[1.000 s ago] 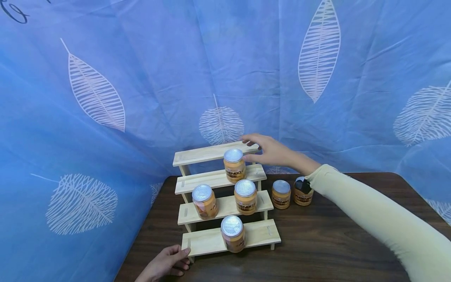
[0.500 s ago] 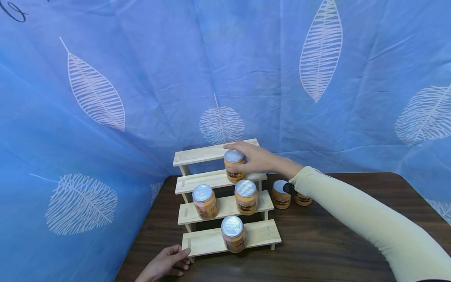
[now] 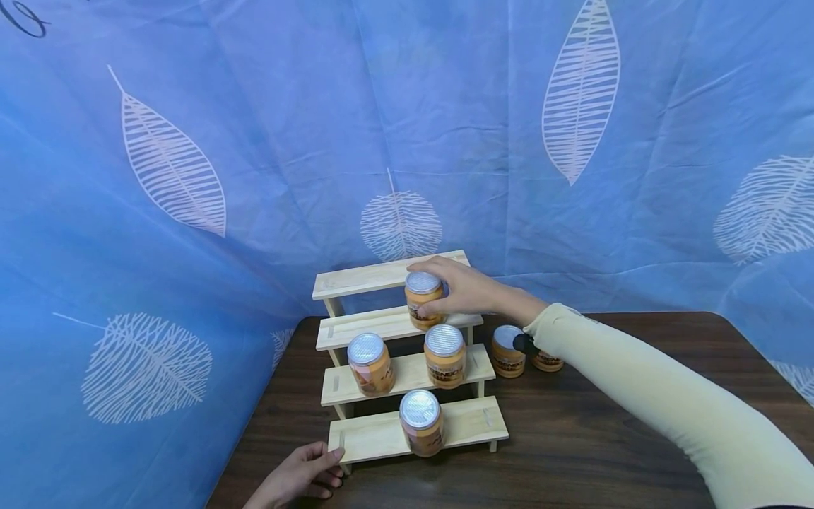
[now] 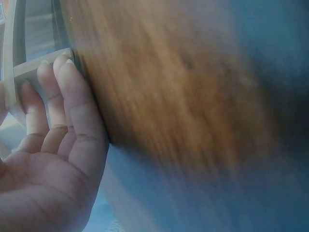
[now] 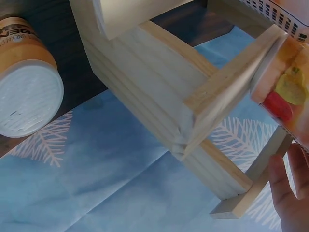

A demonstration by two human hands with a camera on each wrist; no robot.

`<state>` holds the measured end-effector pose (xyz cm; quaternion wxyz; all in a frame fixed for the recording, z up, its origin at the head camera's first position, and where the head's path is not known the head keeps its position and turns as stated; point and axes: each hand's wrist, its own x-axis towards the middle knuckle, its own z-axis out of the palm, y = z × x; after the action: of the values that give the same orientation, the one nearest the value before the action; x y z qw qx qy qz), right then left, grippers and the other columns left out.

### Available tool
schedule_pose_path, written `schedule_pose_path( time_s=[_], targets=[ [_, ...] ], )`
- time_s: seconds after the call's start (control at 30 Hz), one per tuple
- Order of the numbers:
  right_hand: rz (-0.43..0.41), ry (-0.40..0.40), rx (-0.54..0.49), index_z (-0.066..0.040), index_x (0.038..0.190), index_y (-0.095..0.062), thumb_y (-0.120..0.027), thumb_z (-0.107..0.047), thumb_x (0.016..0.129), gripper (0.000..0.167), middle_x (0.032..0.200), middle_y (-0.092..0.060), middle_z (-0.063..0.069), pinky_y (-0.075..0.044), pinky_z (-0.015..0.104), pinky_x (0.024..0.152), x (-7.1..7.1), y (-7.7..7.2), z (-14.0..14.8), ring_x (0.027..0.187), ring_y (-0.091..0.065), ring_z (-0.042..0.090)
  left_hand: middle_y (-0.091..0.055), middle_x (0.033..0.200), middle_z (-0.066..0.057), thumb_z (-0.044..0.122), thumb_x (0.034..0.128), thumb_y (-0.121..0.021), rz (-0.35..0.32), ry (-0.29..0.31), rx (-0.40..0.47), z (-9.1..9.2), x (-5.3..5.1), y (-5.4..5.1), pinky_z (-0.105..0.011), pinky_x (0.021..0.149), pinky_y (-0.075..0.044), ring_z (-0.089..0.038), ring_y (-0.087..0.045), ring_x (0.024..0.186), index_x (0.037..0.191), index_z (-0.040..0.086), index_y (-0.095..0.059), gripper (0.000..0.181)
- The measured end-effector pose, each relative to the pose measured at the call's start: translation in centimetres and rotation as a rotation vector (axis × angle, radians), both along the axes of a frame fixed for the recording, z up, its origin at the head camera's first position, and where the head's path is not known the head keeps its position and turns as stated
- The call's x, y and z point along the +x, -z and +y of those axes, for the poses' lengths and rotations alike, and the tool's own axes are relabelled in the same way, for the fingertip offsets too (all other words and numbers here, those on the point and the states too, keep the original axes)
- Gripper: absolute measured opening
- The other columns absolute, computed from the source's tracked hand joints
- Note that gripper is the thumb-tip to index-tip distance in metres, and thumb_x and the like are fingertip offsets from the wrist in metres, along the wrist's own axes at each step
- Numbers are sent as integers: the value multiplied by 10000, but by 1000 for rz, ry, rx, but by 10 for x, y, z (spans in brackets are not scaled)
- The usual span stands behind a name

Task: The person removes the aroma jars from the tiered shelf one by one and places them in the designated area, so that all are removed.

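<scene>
A pale wooden four-step rack (image 3: 365,436) carries several orange jars with silver lids. On its third step from the front, my right hand (image 3: 463,286) curls round a jar (image 3: 421,309), thumb on the near side and fingers behind the lid. The right wrist view shows that jar (image 5: 285,92) at the right edge, beside part of the hand (image 5: 292,191). My left hand (image 3: 297,472) holds the left end of the lowest step between thumb and fingers; in the left wrist view the fingertips of the hand (image 4: 58,145) touch the rack's wood (image 4: 38,64).
Two jars stand on the second step, one (image 3: 371,367) at left and one (image 3: 444,360) at right, and one (image 3: 422,424) on the lowest. Right of the rack, two more (image 3: 507,362) stand on the dark table (image 3: 604,424), partly behind my wrist. A blue cloth (image 3: 254,141) hangs behind.
My right hand has moved left from beside the jar on the third step and closed round it. My left hand and the rack look unmoved.
</scene>
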<state>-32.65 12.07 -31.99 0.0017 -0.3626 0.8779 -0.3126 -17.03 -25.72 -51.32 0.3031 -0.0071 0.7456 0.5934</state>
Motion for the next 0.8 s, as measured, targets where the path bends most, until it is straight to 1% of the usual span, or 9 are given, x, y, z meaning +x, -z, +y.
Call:
schedule_pose_path(
  time_s=[0.17,0.3,0.43,0.63,0.8],
  targets=[
    [19,-3,-5,-173,1510,-442,-787,-348,873,745,1485,-472,121,-513,506,972,-1,2,0,1274,-547,302,-686,898,-17,433,1032,-544,3,4,4,-1,0,1,-291,714,-587,-110,-690,810,939,110,-590,340],
    [26,5,21,-199,1519,-432,-790,-372,866,765,1512,-449,136,-493,539,993,-1,3,2,1333,-494,336,-686,898,-18,434,1031,-545,1,3,4,-1,0,1,-290,714,-587,-111,-689,810,943,110,-589,339],
    [27,6,33,-220,1519,-432,-787,-373,869,757,1524,-443,120,-463,563,1026,-1,3,5,1386,-438,344,-688,898,-19,440,1027,-551,-6,0,-1,-1,0,-1,-290,716,-589,-111,-690,810,945,110,-593,342],
    [48,3,10,-237,1491,-471,-798,-363,861,721,1503,-476,84,-448,572,1041,-2,5,6,1395,-427,328,-690,899,-18,446,1025,-551,-10,-1,-9,0,0,-2,-293,722,-592,-110,-691,813,945,112,-597,347],
    [35,2,-20,-235,1481,-484,-809,-354,855,716,1487,-485,82,-469,546,1020,-3,7,6,1365,-457,312,-686,903,-18,438,1032,-543,-6,4,0,-1,0,-2,-294,721,-588,-110,-689,813,941,111,-595,343]
  ],
)
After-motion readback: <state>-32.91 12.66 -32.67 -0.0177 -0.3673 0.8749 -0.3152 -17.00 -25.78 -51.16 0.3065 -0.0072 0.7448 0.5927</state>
